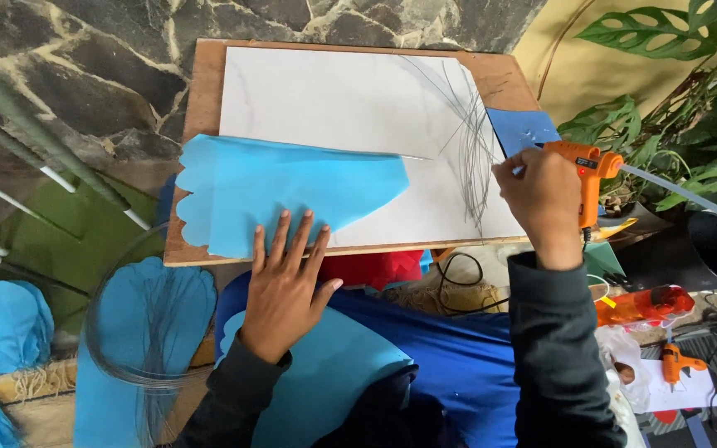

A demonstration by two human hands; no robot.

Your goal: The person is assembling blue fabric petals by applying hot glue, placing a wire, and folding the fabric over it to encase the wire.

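Left hand (280,286) spread flat, pinning the blue petal sheet (280,187) at the desk's (197,91) near edge; right hand (545,195) grips the orange glue gun (587,166) by the right edge.

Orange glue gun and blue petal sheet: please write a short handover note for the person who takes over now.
Left hand: flat, fingers spread, pressing the light blue scalloped petal-shaped sheet onto the white board.
Right hand: closed in a grip on the orange glue gun, nozzle toward the board's right edge, near the thin grey wires.
Done: petal laid flat.
Left: no glue visible on the petal; wires lie loose.
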